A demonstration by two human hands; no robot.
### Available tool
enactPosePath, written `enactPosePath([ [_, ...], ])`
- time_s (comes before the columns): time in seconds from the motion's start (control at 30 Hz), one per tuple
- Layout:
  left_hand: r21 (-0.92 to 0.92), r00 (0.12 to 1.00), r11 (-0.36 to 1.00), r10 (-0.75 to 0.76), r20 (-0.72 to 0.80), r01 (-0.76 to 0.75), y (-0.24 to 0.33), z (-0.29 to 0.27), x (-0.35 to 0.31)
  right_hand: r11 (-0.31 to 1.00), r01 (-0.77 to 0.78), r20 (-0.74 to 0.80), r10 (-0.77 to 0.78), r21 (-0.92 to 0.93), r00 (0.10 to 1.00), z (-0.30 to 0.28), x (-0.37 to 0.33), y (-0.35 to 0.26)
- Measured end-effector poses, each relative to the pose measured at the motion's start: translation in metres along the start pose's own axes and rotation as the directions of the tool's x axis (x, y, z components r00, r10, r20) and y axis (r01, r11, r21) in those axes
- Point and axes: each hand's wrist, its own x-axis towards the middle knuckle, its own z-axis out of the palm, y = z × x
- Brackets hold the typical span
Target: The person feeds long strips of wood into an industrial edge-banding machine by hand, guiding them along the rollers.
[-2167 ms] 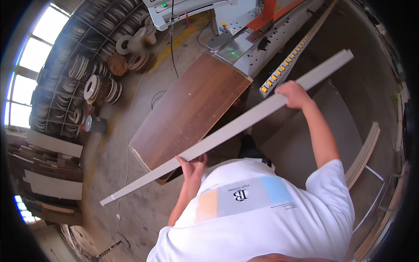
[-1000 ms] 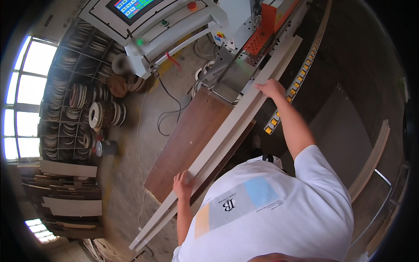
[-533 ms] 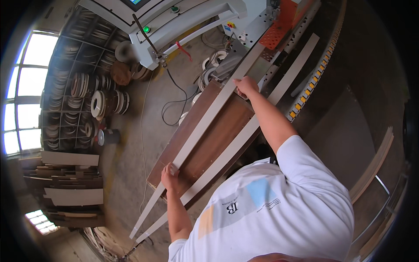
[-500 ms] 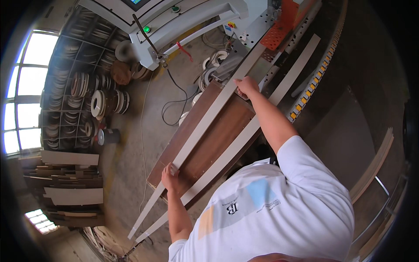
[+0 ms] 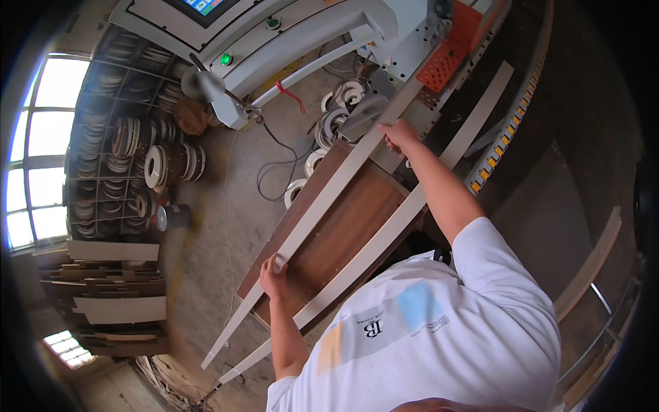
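Observation:
A long, narrow pale board strip runs slantwise from the lower left up to the machine. My left hand is closed on its near part, fingers bent over the edge. Farther along, my right hand is closed at the strip's right edge, close to the machine's orange-red perforated guard. Under the strip is a brown wooden board platform. A second pale strip lies along the platform's right side, passing under my right forearm.
The grey machine with a screen and green button stands at the top. Beside it, edging rolls and a black cable lie on the floor. Shelved rolls and stacked boards line the left. A yellow-marked roller track curves at right.
Both hands and the held strip have moved slightly up and forward toward the machine. The whole view has shifted a little, with more of the machine's screen showing.

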Motion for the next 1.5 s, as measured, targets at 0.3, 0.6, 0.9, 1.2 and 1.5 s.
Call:
enactPosePath([
  [0.3,0.126,0.996,0.989,0.07,0.05,-0.075,0.059,0.029,0.027,0.993,0.105,-0.167,-0.095,0.053,0.981,-0.058,0.046,-0.015],
  [0.6,0.14,0.984,0.975,0.177,-0.016,-0.173,0.123,0.052,0.051,0.997,0.033,-0.134,-0.042,-0.067,0.99,-0.026,0.02,-0.008],
  [0.9,0.076,0.957,0.954,0.29,-0.007,-0.288,0.197,0.063,0.076,0.973,0.144,0.261,-0.094,-0.18,0.961,0.142,-0.079,0.057],
  [1.2,-0.011,0.988,0.988,0.154,0.006,-0.154,0.093,0.022,-0.026,0.991,0.13,0.088,-0.13,0.0,0.988,0.116,-0.042,0.063],
  [1.5,0.067,0.995,0.993,0.096,0.029,-0.098,0.028,0.013,-0.062,0.979,0.01,0.036,-0.018,0.201,0.999,0.056,-0.002,0.032],
])
